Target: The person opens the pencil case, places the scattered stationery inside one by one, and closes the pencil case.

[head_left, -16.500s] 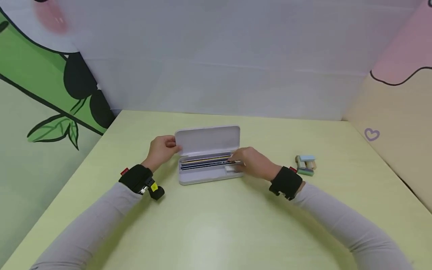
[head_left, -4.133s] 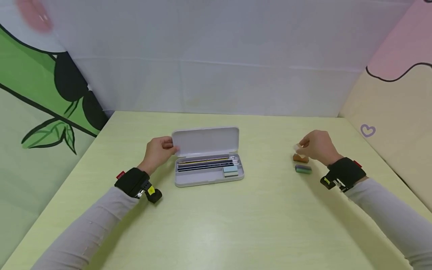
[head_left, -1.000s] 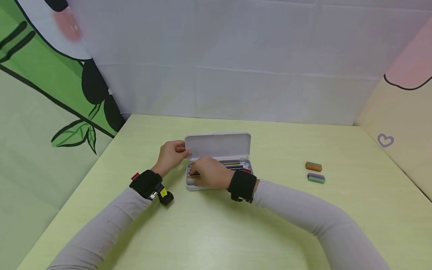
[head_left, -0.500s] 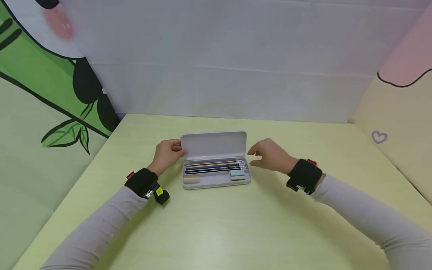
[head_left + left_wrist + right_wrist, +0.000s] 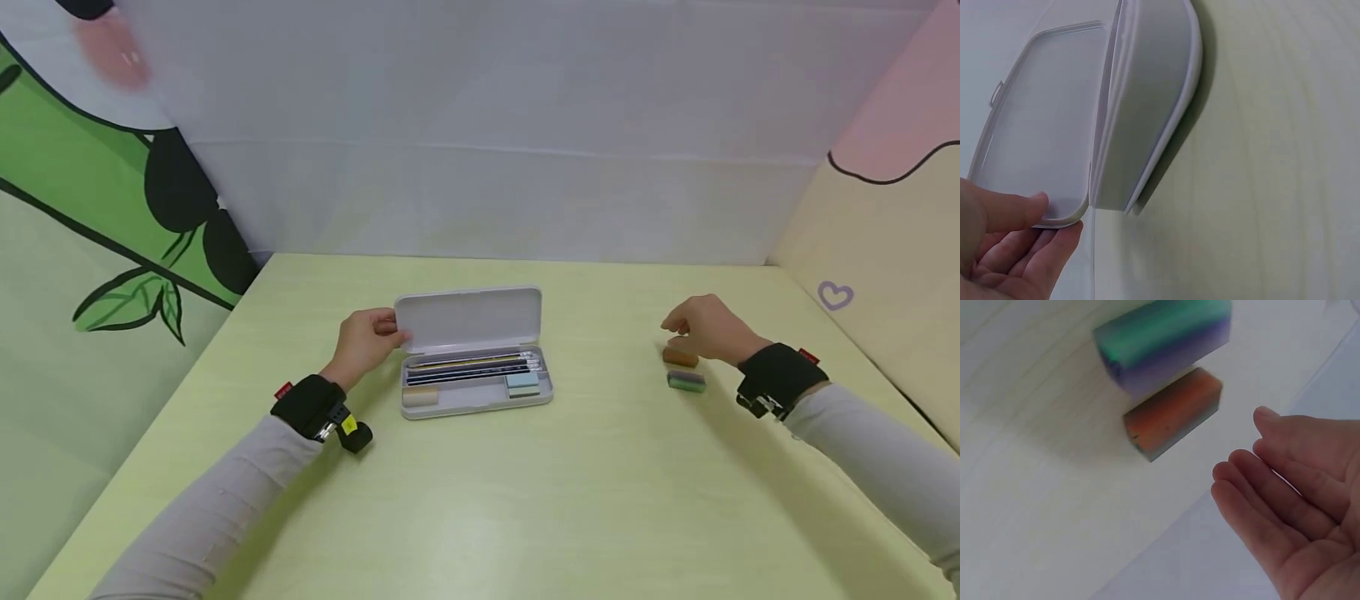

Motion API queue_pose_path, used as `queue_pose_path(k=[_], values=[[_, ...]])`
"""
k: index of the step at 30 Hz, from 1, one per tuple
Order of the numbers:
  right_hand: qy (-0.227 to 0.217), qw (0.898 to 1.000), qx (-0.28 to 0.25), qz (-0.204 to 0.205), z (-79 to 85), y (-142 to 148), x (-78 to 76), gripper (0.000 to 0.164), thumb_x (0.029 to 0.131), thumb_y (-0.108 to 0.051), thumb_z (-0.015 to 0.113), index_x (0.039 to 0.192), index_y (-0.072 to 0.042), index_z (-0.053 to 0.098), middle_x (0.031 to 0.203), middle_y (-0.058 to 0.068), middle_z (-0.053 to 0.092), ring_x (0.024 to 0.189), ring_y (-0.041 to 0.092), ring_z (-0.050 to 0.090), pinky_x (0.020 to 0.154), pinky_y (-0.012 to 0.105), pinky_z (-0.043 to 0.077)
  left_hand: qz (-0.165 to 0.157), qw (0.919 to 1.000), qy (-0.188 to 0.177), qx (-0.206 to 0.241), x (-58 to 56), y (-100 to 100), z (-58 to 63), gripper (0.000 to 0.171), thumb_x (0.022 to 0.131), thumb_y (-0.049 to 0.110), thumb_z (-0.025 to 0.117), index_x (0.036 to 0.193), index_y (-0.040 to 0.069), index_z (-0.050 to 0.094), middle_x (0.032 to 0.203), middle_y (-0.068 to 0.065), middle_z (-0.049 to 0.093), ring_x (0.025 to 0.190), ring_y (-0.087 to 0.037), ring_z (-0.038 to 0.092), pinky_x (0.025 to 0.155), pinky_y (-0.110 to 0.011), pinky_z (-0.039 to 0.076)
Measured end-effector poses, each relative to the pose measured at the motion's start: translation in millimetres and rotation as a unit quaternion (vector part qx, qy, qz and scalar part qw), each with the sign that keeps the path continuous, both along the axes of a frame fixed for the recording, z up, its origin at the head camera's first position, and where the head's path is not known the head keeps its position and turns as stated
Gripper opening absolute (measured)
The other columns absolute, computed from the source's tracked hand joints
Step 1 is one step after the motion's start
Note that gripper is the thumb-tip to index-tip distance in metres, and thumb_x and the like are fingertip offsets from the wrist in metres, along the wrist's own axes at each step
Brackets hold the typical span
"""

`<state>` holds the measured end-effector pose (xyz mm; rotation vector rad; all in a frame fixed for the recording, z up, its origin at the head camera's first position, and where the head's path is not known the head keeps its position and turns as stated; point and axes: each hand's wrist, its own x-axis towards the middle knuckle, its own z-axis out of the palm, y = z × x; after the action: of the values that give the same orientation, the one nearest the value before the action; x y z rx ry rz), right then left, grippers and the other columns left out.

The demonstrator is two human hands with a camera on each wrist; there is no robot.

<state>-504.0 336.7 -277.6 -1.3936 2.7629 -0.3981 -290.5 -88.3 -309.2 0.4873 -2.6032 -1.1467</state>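
Note:
A pale grey pencil case [image 5: 477, 406] stands with its lid raised, with several pencils [image 5: 472, 369] lying lengthwise inside. In its front section, a beige eraser [image 5: 420, 397] sits at the left end and a light blue eraser [image 5: 522, 385] at the right. My left hand [image 5: 362, 346] pinches the left corner of the lid [image 5: 1041, 119] between thumb and fingers. Over the orange-brown eraser [image 5: 679, 357] hovers my right hand [image 5: 708, 327], fingers loosely bent and holding nothing. A green and purple eraser [image 5: 1166, 344] lies beside the orange one in the right wrist view.
The light wooden table [image 5: 480, 500] is bounded at the back by a white wall covering [image 5: 480, 192]. Painted panels rise on the left and right, the right one [image 5: 885, 275] close beyond my right hand.
The right hand carried a pale eraser from the pile into the case's left end, released it, and moved back right over the remaining erasers. The left hand still holds the lid.

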Motion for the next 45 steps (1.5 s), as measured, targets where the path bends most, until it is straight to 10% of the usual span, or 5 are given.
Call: queue_pose_path(k=[15, 32, 45], values=[[-0.043, 0.999, 0.028, -0.009, -19.0, 16.8, -18.6, 0.015, 0.076, 0.000, 0.073, 0.091, 0.002, 0.075, 0.085, 0.014, 0.074, 0.079, 0.028, 0.066, 0.069, 0.039, 0.055, -0.001, 1.0000, 0.004, 0.000, 0.5, -0.5, -0.8, 0.036, 0.089, 0.010, 0.067, 0.122, -0.006, 0.061, 0.112, -0.026, 0.069, 0.105, -0.036, 0.068, 0.080, -0.034, 0.058], [-0.050, 0.998, 0.025, -0.006, -16.8, 16.9, -3.1, 0.010, 0.075, -0.003, 0.076, 0.084, -0.001, 0.075, 0.077, 0.005, 0.072, 0.071, 0.016, 0.062, 0.064, 0.031, 0.052, -0.001, 1.0000, 0.006, 0.000, 3.4, -2.4, -1.6, 0.037, 0.090, 0.011, 0.066, 0.123, -0.005, 0.061, 0.111, -0.025, 0.069, 0.103, -0.034, 0.069, 0.076, -0.028, 0.058], [-0.036, 0.999, 0.008, 0.013, 15.7, -22.1, 29.5, 0.004, 0.077, -0.004, 0.075, 0.081, -0.004, 0.074, 0.073, 0.003, 0.071, 0.068, 0.014, 0.063, 0.064, 0.030, 0.053, -0.021, 0.9996, 0.020, 0.004, 14.8, -6.6, -1.9, 0.034, 0.089, 0.009, 0.067, 0.120, -0.006, 0.063, 0.109, -0.026, 0.070, 0.100, -0.034, 0.070, 0.075, -0.028, 0.058]])
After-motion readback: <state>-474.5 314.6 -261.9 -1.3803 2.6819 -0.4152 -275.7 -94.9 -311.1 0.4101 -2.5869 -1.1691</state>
